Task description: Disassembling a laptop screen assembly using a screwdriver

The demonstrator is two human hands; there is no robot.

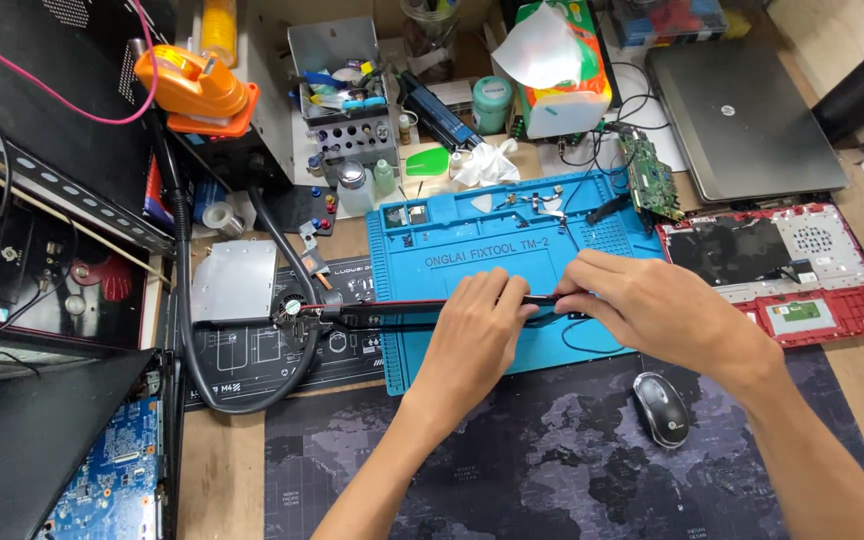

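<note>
A cluttered wooden surface [222, 470] fills the view, with a dark map-printed desk pad [512, 470] covering the near middle. Beyond it lies a blue work mat [452, 260] with moulded trays along its far edge, likely there to keep small parts from rolling away. To the right sits a red laptop shell [832, 300], opened up with its insides showing, and past that a closed grey laptop [742, 120]. At the left, a thick black hose [184, 300] loops round a small fan [293, 307]. A tissue box [557, 80] stands at the far edge, and a green circuit board [649, 175] lies just right of the mat. A black mouse [661, 408] rests on the pad near the right forearm.

Both hands meet over the near edge of the blue mat. The left hand [477, 335] has its fingers curled round a long, thin black strip [402, 310] with a red edge, and the right hand [642, 305] pinches the same strip at its right end, fingers closed on it. The strip runs level from the fan area at the left across to the hands, just above the mat, held at two points so it stays straight rather than sagging. It looks narrow, flat and stiff; what lies under the hands is hidden.
</note>
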